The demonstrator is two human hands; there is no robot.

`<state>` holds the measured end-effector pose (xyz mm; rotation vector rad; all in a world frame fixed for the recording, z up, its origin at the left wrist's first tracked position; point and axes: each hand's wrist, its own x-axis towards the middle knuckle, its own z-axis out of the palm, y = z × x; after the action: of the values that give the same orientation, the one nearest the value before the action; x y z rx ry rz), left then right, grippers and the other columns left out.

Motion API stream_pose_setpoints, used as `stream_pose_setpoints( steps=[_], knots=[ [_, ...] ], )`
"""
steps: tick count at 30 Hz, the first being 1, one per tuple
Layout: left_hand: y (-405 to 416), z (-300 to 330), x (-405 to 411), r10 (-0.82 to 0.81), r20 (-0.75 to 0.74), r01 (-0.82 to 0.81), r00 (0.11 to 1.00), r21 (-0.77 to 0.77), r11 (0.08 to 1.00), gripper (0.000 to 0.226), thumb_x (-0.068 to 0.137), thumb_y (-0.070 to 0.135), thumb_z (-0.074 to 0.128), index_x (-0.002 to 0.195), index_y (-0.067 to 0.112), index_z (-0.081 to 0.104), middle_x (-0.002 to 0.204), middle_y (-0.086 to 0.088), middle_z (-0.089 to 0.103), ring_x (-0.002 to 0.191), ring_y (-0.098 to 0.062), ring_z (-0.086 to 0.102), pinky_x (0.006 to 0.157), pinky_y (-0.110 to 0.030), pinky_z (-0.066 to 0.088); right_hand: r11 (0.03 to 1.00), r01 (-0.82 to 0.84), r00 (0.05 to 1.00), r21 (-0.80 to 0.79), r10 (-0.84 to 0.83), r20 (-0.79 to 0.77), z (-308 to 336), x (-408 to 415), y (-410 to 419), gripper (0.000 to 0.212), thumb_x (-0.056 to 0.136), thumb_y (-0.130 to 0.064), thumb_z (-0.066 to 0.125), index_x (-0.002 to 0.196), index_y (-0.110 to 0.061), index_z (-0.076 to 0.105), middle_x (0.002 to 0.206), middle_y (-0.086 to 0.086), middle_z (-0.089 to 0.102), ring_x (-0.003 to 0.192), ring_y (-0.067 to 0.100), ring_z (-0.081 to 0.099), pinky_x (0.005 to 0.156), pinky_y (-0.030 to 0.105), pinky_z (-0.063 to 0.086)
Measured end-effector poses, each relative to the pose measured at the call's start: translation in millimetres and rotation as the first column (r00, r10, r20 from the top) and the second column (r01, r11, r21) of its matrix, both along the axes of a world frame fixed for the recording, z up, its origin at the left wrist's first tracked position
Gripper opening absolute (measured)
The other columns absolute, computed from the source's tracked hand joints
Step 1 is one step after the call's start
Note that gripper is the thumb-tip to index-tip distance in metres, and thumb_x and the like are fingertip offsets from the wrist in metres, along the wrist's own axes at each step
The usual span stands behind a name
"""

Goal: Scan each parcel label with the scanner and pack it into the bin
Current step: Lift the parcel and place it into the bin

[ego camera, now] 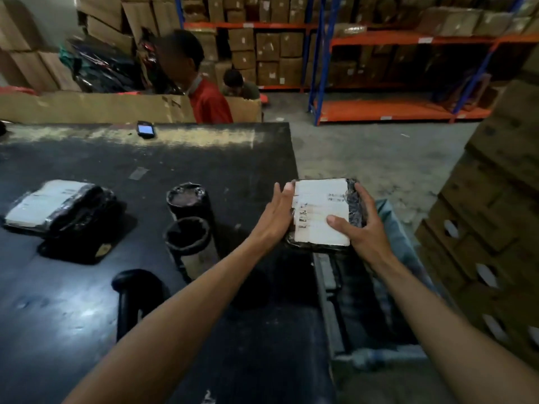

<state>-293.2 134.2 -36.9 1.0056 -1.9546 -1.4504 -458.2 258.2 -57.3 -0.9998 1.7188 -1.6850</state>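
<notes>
Hands on one black-wrapped parcel point(322, 212) at tabletop's point(87, 301) right edge: right hand point(360, 225) gripping its right side, thumb on white label point(320, 211); left hand point(275, 212) open, flat against left edge. Label up, long axis near-to-far. Bin point(376, 310) directly below, to the right. Scanner point(132, 298) upright near left, closer to left hand. Farther left, another labelled parcel point(58, 209).
</notes>
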Motion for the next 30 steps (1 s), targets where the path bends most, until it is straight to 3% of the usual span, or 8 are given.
stream_pose_setpoints(
  steps=[2, 5, 8, 10, 15, 22, 27, 30],
  knots=[
    [14.5, -30.3, -29.3, 0.014, 0.077, -0.013, 0.997, -0.002, 1.000, 0.085, 0.093, 0.078, 0.015, 0.158, 0.025, 0.028, 0.166, -0.003, 0.023, 0.154, -0.024, 0.016, 0.125, -0.048, 0.012, 0.998, 0.038, 0.999, 0.052, -0.039, 0.015, -18.7, -29.8, 21.5, 0.095, 0.081, -0.009, 0.089, 0.158, -0.035, 0.040, 0.128, -0.031, 0.060, 0.108, -0.015, 0.065, 0.086, 0.012, 0.056],
    [31.4, -72.0, -62.3, 0.038, 0.218, -0.014, 0.975, -0.108, 0.994, 0.072, 0.102, 0.063, 0.017, 0.160, 0.020, 0.022, 0.166, -0.010, 0.020, 0.153, -0.028, 0.014, 0.125, -0.047, 0.009, 0.987, 0.066, 0.997, 0.148, -0.072, 0.035, -49.0, -64.5, 47.2, 0.096, 0.079, -0.011, 0.090, 0.157, -0.036, 0.041, 0.134, -0.020, 0.061, 0.112, -0.006, 0.066, 0.086, 0.014, 0.056],
    [41.1, -109.0, -77.5, 0.037, 0.491, 0.114, 0.870, -0.274, 0.955, 0.070, 0.106, 0.054, 0.012, 0.161, 0.012, 0.009, 0.169, -0.013, 0.001, 0.155, -0.028, -0.002, 0.125, -0.047, -0.004, 0.960, 0.024, 0.998, 0.280, -0.042, 0.056, -87.6, -86.1, 63.4, 0.098, 0.079, -0.011, 0.091, 0.159, -0.032, 0.039, 0.143, -0.006, 0.056, 0.123, 0.013, 0.060, 0.092, 0.026, 0.053],
    [44.2, -127.3, -79.7, 0.101, 0.621, 0.197, 0.777, -0.393, 0.898, 0.072, 0.105, 0.053, 0.009, 0.160, 0.007, -0.001, 0.167, -0.011, -0.012, 0.155, -0.024, -0.012, 0.123, -0.040, -0.014, 0.926, -0.043, 0.995, 0.376, 0.006, 0.099, -116.2, -92.7, 67.7, 0.101, 0.077, -0.013, 0.093, 0.160, -0.033, 0.038, 0.139, -0.006, 0.056, 0.115, 0.011, 0.061, 0.081, 0.016, 0.054],
    [45.4, -136.1, -81.2, 0.191, 0.626, 0.208, 0.756, -0.506, 0.837, 0.069, 0.107, 0.047, 0.008, 0.158, 0.005, -0.007, 0.167, -0.010, -0.015, 0.154, -0.021, -0.013, 0.124, -0.038, -0.012, 0.802, -0.266, 0.958, 0.534, 0.160, 0.237, -179.4, -89.0, 55.6, 0.104, 0.075, -0.009, 0.094, 0.161, -0.027, 0.038, 0.140, -0.004, 0.060, 0.117, 0.017, 0.063, 0.090, 0.025, 0.055],
    [44.8, -140.3, -84.2, 0.264, 0.633, 0.175, 0.728, -0.544, 0.821, 0.064, 0.108, 0.041, 0.013, 0.159, 0.005, -0.004, 0.168, -0.010, -0.011, 0.155, -0.021, -0.012, 0.125, -0.038, -0.010, 0.753, -0.340, 0.918, 0.564, 0.136, 0.372, -243.9, -68.7, 29.8, 0.088, 0.081, 0.003, 0.086, 0.154, -0.021, 0.044, 0.115, -0.009, 0.064, 0.092, 0.000, 0.060, 0.059, 0.004, 0.051],
    [45.4, -142.9, -86.8, 0.286, 0.652, 0.183, 0.703, -0.553, 0.813, 0.065, 0.107, 0.041, 0.013, 0.159, 0.005, -0.003, 0.168, -0.010, -0.011, 0.154, -0.021, -0.013, 0.126, -0.039, -0.008, 0.797, -0.330, 0.896, 0.506, 0.094, 0.435, -275.2, -63.4, 34.4, 0.082, 0.083, 0.007, 0.083, 0.150, -0.023, 0.046, 0.140, 0.008, 0.064, 0.102, -0.002, 0.072, 0.075, 0.017, 0.059],
    [46.0, -143.6, -88.4, 0.289, 0.664, 0.187, 0.690, -0.549, 0.815, 0.065, 0.108, 0.042, 0.013, 0.159, 0.005, -0.003, 0.167, -0.010, -0.012, 0.154, -0.021, -0.014, 0.126, -0.040, -0.007, 0.780, -0.332, 0.928, 0.531, 0.171, 0.330, -286.2, -56.7, 43.2, 0.095, 0.089, -0.006, 0.082, 0.165, -0.022, 0.026, 0.156, -0.001, 0.050, 0.134, 0.011, 0.057, 0.109, 0.030, 0.049]
  ],
)
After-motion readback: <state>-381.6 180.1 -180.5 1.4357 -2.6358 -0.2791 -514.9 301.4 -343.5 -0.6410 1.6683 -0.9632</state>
